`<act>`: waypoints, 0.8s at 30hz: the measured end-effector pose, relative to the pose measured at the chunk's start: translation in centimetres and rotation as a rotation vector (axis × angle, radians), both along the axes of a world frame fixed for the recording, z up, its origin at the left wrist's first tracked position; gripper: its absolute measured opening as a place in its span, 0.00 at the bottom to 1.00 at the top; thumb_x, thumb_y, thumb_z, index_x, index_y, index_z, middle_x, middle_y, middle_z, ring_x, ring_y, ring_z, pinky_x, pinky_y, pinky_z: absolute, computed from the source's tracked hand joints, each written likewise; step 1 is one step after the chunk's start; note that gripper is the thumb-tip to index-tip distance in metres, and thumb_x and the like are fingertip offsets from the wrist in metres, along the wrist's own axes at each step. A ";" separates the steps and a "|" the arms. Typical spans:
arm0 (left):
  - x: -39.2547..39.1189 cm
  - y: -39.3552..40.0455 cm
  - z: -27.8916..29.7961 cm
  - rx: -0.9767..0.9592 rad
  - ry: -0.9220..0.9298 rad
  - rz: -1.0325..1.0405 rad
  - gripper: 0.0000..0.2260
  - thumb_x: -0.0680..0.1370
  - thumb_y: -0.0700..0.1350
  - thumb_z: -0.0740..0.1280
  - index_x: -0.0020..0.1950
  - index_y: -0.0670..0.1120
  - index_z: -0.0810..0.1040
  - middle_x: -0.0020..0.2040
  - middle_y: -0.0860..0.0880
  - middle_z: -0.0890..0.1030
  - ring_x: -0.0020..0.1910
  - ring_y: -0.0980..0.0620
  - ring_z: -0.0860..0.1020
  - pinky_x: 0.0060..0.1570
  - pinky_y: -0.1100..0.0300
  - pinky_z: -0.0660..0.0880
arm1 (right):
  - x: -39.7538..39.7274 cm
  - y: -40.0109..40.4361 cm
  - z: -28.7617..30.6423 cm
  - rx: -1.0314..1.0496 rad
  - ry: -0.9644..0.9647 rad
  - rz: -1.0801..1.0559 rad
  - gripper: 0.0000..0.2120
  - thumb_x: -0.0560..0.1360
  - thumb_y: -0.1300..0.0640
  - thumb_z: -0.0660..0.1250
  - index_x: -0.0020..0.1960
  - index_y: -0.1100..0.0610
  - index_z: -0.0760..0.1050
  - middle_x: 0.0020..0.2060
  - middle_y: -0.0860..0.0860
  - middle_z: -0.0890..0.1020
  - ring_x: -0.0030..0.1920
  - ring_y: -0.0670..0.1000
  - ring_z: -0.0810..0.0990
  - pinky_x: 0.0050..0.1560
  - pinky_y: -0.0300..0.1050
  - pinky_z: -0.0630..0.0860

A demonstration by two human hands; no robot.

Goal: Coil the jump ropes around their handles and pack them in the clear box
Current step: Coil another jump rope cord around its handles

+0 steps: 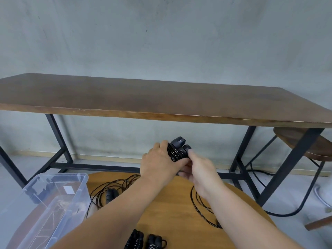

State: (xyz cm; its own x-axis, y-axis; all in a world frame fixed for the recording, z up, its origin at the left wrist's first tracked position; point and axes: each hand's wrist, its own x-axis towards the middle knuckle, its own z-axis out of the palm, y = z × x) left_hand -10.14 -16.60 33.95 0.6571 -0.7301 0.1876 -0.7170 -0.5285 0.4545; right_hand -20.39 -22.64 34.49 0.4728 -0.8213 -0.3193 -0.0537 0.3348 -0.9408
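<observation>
— Where's the rope?
— Its handles [178,149], wrapped, sit clamped in both hands: left hand [159,163] curled round, right hand [198,170] pinching.
— The box [53,200]?
— At eight o'clock.

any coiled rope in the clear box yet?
No: the clear box holds no rope; both hands grip the coiled jump rope above the round table.

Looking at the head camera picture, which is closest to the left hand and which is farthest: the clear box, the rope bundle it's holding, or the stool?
1. The rope bundle, gripped in the left hand itself.
2. The clear box, low on the left.
3. The stool, far right under the long table.
</observation>
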 end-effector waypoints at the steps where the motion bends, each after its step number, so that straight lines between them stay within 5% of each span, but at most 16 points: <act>1: -0.1 -0.1 0.0 0.012 0.023 -0.004 0.28 0.69 0.71 0.64 0.58 0.52 0.68 0.51 0.52 0.74 0.52 0.49 0.76 0.54 0.49 0.75 | 0.1 0.0 -0.1 0.015 -0.019 0.020 0.14 0.83 0.53 0.59 0.47 0.60 0.79 0.35 0.53 0.83 0.35 0.51 0.79 0.41 0.48 0.78; 6: -0.4 -0.7 0.1 0.025 0.249 -0.118 0.25 0.72 0.64 0.68 0.62 0.52 0.69 0.54 0.51 0.72 0.52 0.49 0.75 0.53 0.51 0.75 | -0.1 -1.6 -0.2 -0.003 -0.027 0.015 0.12 0.83 0.54 0.61 0.46 0.59 0.79 0.41 0.56 0.83 0.39 0.51 0.79 0.46 0.48 0.80; 9: -0.2 -0.7 0.1 -0.060 0.443 -0.177 0.16 0.81 0.56 0.60 0.63 0.49 0.73 0.56 0.47 0.78 0.53 0.46 0.78 0.50 0.55 0.73 | -0.5 -2.8 -0.7 -0.001 -0.016 0.007 0.11 0.82 0.54 0.62 0.45 0.58 0.76 0.38 0.54 0.77 0.36 0.49 0.75 0.48 0.47 0.79; 14: 0.0 0.2 -0.8 -0.104 0.498 -0.077 0.17 0.85 0.50 0.53 0.72 0.47 0.69 0.66 0.46 0.76 0.63 0.48 0.73 0.57 0.58 0.68 | -1.0 -3.1 -2.2 -0.019 -0.025 0.087 0.09 0.82 0.56 0.63 0.45 0.56 0.77 0.34 0.48 0.78 0.34 0.45 0.76 0.46 0.45 0.79; 19: -0.8 2.3 -5.2 -0.121 0.652 0.041 0.15 0.84 0.48 0.57 0.69 0.50 0.72 0.61 0.48 0.79 0.59 0.48 0.77 0.63 0.49 0.73 | -1.1 -2.4 -7.0 -0.017 0.038 0.224 0.05 0.80 0.57 0.66 0.53 0.56 0.80 0.47 0.51 0.83 0.45 0.49 0.79 0.51 0.48 0.78; 24: -2.0 6.0 -11.0 -0.089 0.862 0.187 0.17 0.85 0.44 0.57 0.74 0.48 0.68 0.66 0.51 0.73 0.60 0.54 0.72 0.54 0.67 0.71 | -0.7 0.1 -14.1 0.117 0.122 0.351 0.06 0.81 0.58 0.64 0.55 0.56 0.79 0.50 0.53 0.84 0.50 0.53 0.81 0.57 0.53 0.80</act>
